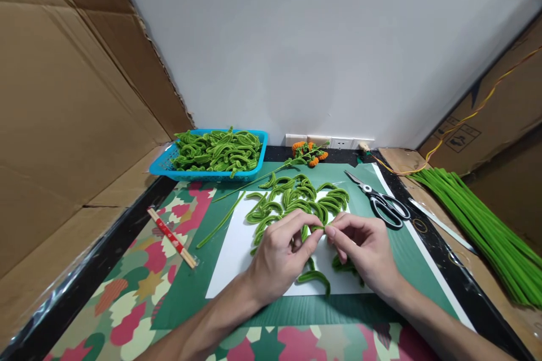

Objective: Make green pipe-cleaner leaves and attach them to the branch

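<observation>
- Left hand (283,254), fingers curled and thumb pinched closed, grips a green fuzzy piece (317,228) over white paper (231,268).
- Right hand (368,251) pinches its other end, fingertips nearly meeting.
- Scissors (379,200) lie beyond right hand, blades parted.

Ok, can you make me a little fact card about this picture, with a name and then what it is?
left hand: pinching a small green fuzzy piece
right hand: pinching at the same piece
under the hands: white sheet with curled green pieces
basket: blue, full of green pieces
flower stem: orange and green, lying down
scissors: black handles, blades slightly open
chopsticks: in a red wrapper
right side: long green stems
</observation>
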